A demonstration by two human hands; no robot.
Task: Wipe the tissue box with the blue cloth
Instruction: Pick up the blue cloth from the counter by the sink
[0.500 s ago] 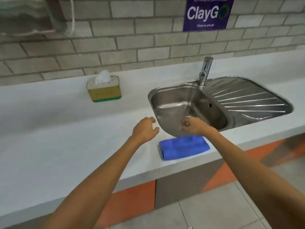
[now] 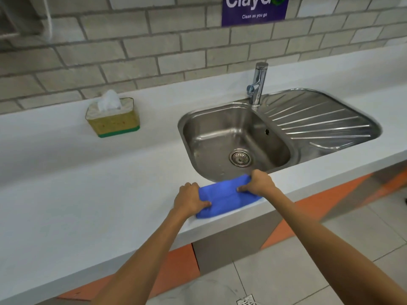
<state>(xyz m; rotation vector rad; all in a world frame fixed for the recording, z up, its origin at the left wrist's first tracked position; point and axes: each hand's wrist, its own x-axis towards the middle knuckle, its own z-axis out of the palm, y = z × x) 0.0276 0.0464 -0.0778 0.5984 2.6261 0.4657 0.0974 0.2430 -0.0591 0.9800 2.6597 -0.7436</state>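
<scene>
Both hands grip the blue cloth [image 2: 226, 195] at the counter [image 2: 88, 194] front edge: left hand [image 2: 191, 199] pinches its left end, right hand [image 2: 258, 182] its right end, likely to lift or unfold it for wiping. Tissue box [image 2: 112, 117] sits untouched, well apart at back left near the brick wall [image 2: 132, 51]. Steel sink [image 2: 237, 139] just behind cloth. Pale counter, tiled floor [image 2: 286, 271] below.

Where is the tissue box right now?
The tissue box stands on the white counter near the brick wall, left of the sink and apart from both hands.
</scene>
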